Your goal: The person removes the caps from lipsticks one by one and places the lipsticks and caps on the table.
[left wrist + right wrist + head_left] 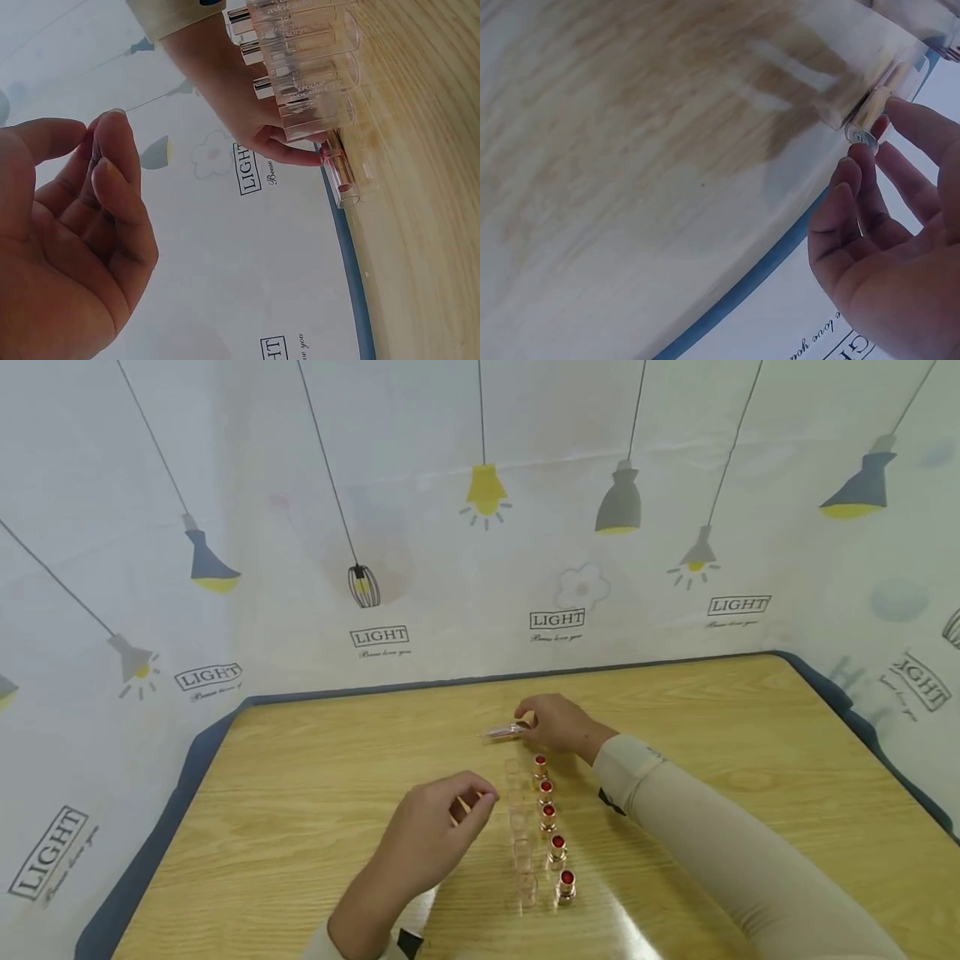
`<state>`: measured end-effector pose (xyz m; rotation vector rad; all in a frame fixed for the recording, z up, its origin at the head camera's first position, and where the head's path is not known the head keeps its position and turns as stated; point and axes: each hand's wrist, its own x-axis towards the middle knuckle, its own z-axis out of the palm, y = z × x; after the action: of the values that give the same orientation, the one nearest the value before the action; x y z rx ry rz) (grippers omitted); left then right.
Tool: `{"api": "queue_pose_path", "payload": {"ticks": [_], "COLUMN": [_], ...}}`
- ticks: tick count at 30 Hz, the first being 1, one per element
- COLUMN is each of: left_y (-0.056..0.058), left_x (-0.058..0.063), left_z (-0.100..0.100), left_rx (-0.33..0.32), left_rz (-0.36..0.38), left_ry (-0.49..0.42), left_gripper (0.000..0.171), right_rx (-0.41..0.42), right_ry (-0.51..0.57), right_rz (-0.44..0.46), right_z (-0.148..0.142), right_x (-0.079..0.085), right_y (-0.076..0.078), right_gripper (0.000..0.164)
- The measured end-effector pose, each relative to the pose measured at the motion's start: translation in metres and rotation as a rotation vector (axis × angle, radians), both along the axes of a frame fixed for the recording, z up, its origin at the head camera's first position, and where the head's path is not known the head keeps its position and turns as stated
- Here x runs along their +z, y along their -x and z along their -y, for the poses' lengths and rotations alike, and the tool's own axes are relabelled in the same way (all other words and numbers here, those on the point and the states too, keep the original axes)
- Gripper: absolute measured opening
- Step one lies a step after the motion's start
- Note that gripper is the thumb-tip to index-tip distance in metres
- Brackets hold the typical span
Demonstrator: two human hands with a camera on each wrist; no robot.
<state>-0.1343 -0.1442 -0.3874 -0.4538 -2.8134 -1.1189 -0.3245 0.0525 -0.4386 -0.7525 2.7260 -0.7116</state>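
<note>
My right hand [561, 725] pinches the end of a capped lipstick [504, 732] at the far side of the table. This lipstick lies sideways, its clear cap pointing left; the right wrist view shows its gold tube [871, 111] between thumb and fingertips. My left hand [435, 827] hovers left of the rows, holding nothing, with its fingers loosely curled and thumb near the index fingertip. Several uncapped lipsticks [548, 814] with red tips and gold bases stand upright in a line. To their left runs a matching line of clear caps [521, 855].
The wood-grain table [300, 827] has a dark blue edge against a white backdrop [450, 560] printed with lamps and "LIGHT" lettering. Lettered clear caps [319, 90] hide part of the right hand in the left wrist view.
</note>
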Motion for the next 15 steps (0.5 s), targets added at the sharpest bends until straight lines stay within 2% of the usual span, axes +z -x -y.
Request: {"api": "queue_pose_path", "payload": {"ticks": [15], "left_y": [-0.0017], "left_x": [-0.0011], "left_z": [-0.0037], "left_rx": [0.002], "left_rz": [-0.008], "left_ry": [0.021], "left_gripper": [0.012], "right_rx": [-0.002], "right_ry": [-0.041], "right_rz": [-0.037], "right_z": [-0.0025], "right_x": [-0.0022], "right_y": [-0.0053], "right_gripper": [0.019]}}
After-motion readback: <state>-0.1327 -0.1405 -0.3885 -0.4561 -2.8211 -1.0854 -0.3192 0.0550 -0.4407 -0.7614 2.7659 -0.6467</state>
